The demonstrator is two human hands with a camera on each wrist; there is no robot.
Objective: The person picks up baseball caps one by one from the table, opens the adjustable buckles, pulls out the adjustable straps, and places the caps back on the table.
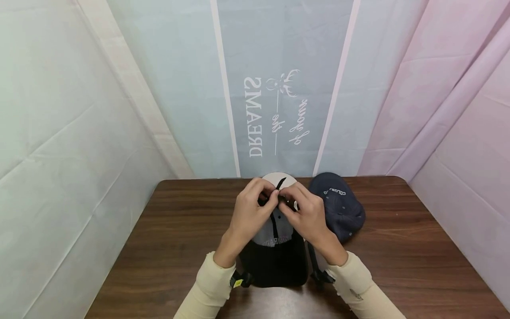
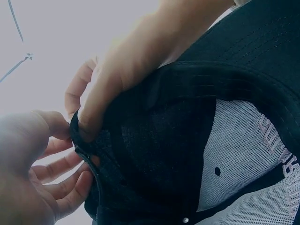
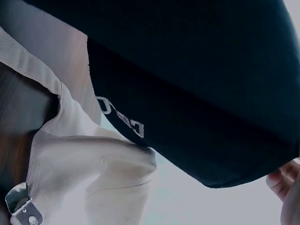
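Note:
A black cap is turned so that its inside shows, with grey mesh lining and backwards lettering. My left hand and right hand meet at its back edge, thumbs and fingertips pinching the narrow black strap there. A black strip sticks up just above the fingertips. In the left wrist view, the left hand is at the left edge and the right hand reaches down from above. The fastening between the fingertips is partly hidden.
Behind the hands lies a pale cap, its metal buckle visible in the right wrist view. A navy cap with white lettering lies right of my right hand. The brown wooden table meets a fabric backdrop.

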